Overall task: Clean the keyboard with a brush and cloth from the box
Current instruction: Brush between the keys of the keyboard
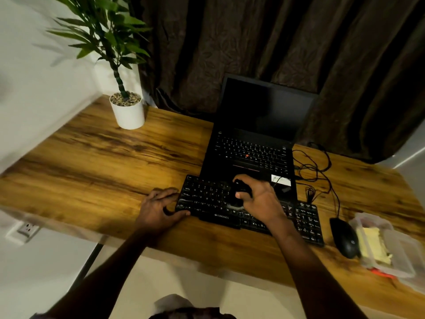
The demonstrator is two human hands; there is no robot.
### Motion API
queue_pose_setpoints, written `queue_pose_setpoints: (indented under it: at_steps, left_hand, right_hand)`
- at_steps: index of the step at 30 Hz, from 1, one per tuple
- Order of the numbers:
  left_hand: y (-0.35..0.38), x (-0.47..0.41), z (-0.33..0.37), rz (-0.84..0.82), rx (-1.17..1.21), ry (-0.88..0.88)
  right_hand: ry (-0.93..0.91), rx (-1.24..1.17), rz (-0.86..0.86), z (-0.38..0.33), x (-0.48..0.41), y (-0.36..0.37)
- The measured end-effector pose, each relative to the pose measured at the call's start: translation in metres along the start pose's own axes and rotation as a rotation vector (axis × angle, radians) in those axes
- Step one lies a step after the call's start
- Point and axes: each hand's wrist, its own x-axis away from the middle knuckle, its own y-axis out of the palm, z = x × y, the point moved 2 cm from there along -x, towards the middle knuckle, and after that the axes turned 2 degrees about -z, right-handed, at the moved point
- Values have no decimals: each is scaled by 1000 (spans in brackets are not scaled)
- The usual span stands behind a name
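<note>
A black keyboard [207, 201] lies on the wooden desk [96, 162], in front of an open black laptop [253, 143]. My right hand [257, 196] grips a dark brush [240, 192] over the middle of the keys, its bristles down on them. My left hand [161, 206] holds the keyboard's left end, thumb on the front corner, fingers curled at its side. A clear plastic box [400, 254] with a yellow cloth [372, 247] inside stands at the right edge of the desk.
A black mouse [345, 238] sits between the keyboard and the box. Its tangled cables [317, 171] lie right of the laptop. A white plant pot [128, 111] stands at the back left. Dark curtains hang behind. A wall socket [26, 229] is below the desk's left edge.
</note>
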Motion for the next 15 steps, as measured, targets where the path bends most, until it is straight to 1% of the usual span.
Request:
queue_pose_setpoints:
  at_steps: [4,9,12,15]
  left_hand:
    - [1,0,-1,-36,-23,-11]
    - [3,0,-3,-28,-28,-3]
    - [1,1,-1,-28,-27,-6]
    - [0,1,-1,-54,-27,-19]
  right_hand:
    - [-16,-42,10,3,1,-9]
    - [51,72,6,21,9,-28]
    - [45,69,-2,18,5,-20]
    - [48,0,-25,10,-7,-1]
